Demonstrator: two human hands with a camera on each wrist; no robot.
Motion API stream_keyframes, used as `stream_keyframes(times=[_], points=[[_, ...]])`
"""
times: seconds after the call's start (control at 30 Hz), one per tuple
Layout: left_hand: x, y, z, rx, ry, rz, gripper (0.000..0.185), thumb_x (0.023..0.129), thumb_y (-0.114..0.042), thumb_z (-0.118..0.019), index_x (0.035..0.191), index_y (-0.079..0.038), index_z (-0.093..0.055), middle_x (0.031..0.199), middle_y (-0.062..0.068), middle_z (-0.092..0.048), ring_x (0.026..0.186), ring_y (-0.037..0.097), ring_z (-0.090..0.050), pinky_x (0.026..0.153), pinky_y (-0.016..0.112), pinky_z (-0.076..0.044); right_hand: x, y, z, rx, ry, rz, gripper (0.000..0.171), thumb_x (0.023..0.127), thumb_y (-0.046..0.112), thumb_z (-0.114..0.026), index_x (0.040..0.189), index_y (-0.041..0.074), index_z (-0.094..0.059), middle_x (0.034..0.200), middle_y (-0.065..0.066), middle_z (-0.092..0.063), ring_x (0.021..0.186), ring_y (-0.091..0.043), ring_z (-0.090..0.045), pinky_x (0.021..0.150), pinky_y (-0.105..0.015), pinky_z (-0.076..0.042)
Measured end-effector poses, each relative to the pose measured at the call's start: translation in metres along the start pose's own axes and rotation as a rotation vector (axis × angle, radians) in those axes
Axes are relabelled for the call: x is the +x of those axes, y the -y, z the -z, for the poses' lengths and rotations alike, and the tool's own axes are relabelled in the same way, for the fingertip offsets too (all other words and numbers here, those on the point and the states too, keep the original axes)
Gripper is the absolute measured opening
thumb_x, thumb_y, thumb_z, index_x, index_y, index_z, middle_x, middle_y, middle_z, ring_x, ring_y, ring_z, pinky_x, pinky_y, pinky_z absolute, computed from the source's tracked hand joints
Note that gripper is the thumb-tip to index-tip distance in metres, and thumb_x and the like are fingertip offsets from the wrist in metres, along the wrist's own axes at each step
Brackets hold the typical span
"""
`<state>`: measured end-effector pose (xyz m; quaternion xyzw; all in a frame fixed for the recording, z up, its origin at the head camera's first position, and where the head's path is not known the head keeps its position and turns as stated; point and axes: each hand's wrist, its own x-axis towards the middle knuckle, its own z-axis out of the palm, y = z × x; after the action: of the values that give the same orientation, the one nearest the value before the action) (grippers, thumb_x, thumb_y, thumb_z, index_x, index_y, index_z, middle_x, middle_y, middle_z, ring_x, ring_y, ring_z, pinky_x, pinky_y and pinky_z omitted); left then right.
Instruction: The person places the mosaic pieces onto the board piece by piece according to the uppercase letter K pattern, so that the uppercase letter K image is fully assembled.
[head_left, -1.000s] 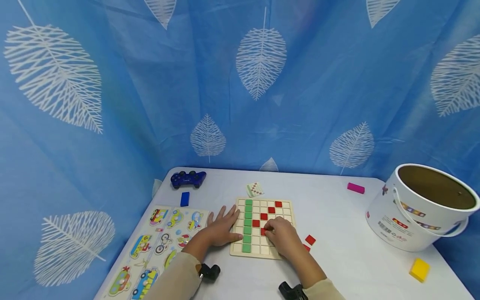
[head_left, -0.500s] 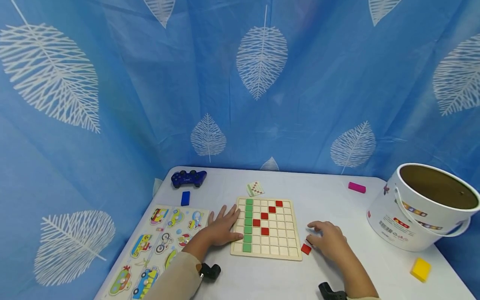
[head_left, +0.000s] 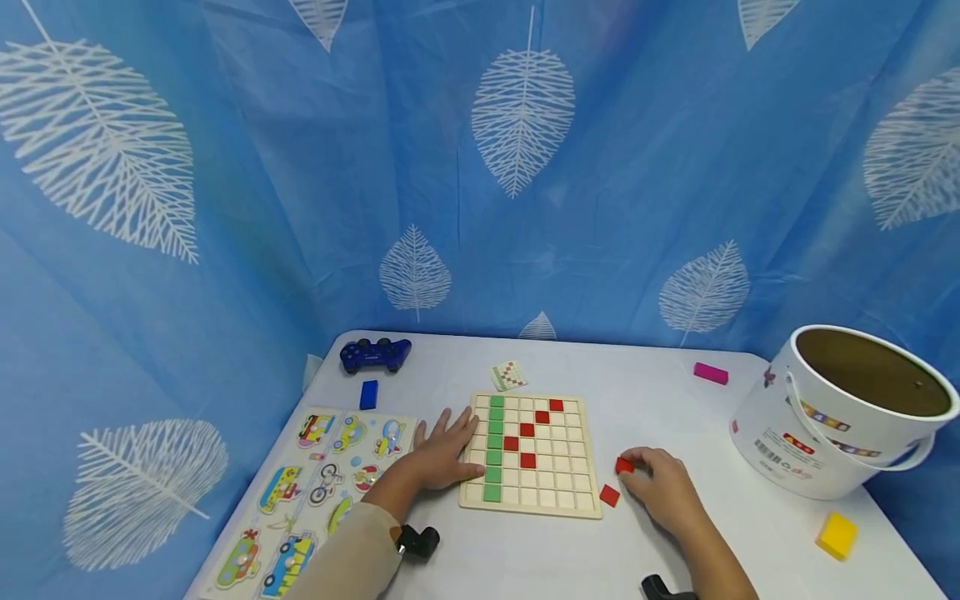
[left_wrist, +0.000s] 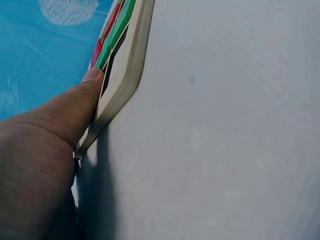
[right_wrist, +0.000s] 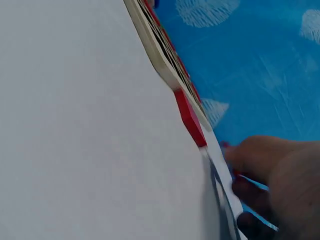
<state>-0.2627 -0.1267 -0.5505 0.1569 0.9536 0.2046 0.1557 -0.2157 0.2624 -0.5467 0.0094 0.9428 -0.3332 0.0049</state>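
A wooden grid board lies mid-table, with a column of green tiles near its left side and several red tiles set in a slanting pattern. My left hand rests on the board's left edge, fingers spread and thumb touching the frame. To the right of the board my right hand pinches a red square tile between thumb and fingers. Another red tile lies on the table between that hand and the board. In the right wrist view the pinched tile is mostly hidden by the fingers.
A small pattern card lies behind the board. At left are a vehicle puzzle board, a blue block and a game controller. A white bucket, magenta block and yellow block stand right.
My right hand has left the red tile it placed on the board, moved right to the loose tiles and taken one between its fingers. The left hand stays put.
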Motion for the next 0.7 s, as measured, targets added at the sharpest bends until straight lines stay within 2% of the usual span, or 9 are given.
stream_keyframes(times=[0.17, 0.27, 0.33, 0.47, 0.7], points=[[-0.002, -0.002, 0.002, -0.001, 0.001, 0.006, 0.099, 0.092, -0.072, -0.063, 0.169, -0.025, -0.020, 0.178, -0.004, -0.007, 0.164, 0.033, 0.005, 0.126, 0.067, 0.007, -0.003, 0.041, -0.015, 0.103, 0.009, 0.024, 0.033, 0.093, 0.019, -0.078, 0.125, 0.012, -0.071, 0.120, -0.005, -0.070, 0.117, -0.028, -0.061, 0.099, -0.052, -0.051], [-0.001, -0.003, 0.003, -0.004, -0.001, 0.006, 0.099, 0.092, -0.072, -0.063, 0.169, -0.026, -0.020, 0.178, -0.004, -0.007, 0.164, 0.033, 0.005, 0.126, 0.067, 0.008, -0.004, 0.065, -0.032, 0.087, 0.049, 0.111, 0.024, 0.089, 0.016, -0.082, 0.112, 0.019, -0.074, 0.108, 0.006, -0.071, 0.108, -0.019, -0.061, 0.095, -0.045, -0.051], [-0.001, -0.003, 0.003, -0.003, 0.000, 0.005, 0.099, 0.092, -0.072, -0.063, 0.169, -0.026, -0.020, 0.178, -0.004, -0.007, 0.164, 0.033, 0.005, 0.126, 0.067, 0.008, -0.004, 0.075, -0.042, 0.050, 0.074, 0.170, 0.019, 0.088, 0.014, -0.084, 0.100, 0.024, -0.074, 0.102, 0.012, -0.070, 0.103, -0.015, -0.061, 0.096, -0.043, -0.050], [-0.001, -0.004, 0.002, -0.011, 0.000, -0.002, 0.099, 0.093, -0.071, -0.063, 0.169, -0.025, -0.020, 0.178, -0.003, -0.007, 0.164, 0.034, 0.005, 0.125, 0.068, 0.007, -0.005, 0.082, -0.055, -0.018, 0.076, 0.242, 0.022, 0.084, 0.010, -0.085, 0.088, 0.028, -0.074, 0.097, 0.015, -0.068, 0.099, -0.012, -0.057, 0.093, -0.040, -0.048], [0.001, -0.001, 0.000, 0.001, 0.001, 0.009, 0.100, 0.092, -0.072, -0.063, 0.169, -0.026, -0.020, 0.178, -0.005, -0.007, 0.164, 0.033, 0.005, 0.126, 0.067, 0.008, -0.008, 0.081, -0.062, -0.023, 0.038, 0.272, 0.021, 0.082, 0.011, -0.086, 0.088, 0.029, -0.077, 0.098, 0.014, -0.067, 0.102, -0.016, -0.056, 0.091, -0.040, -0.047]])
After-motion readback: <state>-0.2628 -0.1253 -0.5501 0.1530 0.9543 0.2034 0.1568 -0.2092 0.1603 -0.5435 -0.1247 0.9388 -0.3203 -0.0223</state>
